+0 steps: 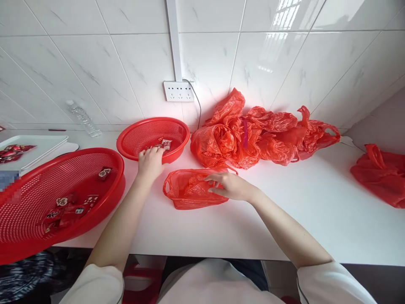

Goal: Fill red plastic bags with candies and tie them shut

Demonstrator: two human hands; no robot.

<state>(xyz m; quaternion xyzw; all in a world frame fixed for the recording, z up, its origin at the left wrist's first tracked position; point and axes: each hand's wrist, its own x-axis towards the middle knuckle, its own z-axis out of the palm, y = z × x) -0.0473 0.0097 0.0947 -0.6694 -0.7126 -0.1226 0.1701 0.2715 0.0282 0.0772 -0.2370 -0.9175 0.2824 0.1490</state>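
My left hand (151, 162) reaches over the near rim of the smaller red plastic basket (139, 131). Its fingers bend down inside, and the tips are hidden behind the hand. Beside it in the basket lie a few small red-and-white wrapped packets (166, 144). A thin red plastic bag (186, 194) lies spread on the table in front of me, its mouth facing up. Over the bag's right side hovers my right hand (229, 185), fingers apart and holding nothing; whether it touches the plastic I cannot tell.
A larger red basket (107, 162) with several packets (63, 211) stands at left. Behind it are a white tray (47, 145) of red packets and a clear bottle (84, 118). Crumpled red bags (247, 139) line the wall; another red bag (382, 177) lies far right. A socket strip (179, 91) is above.
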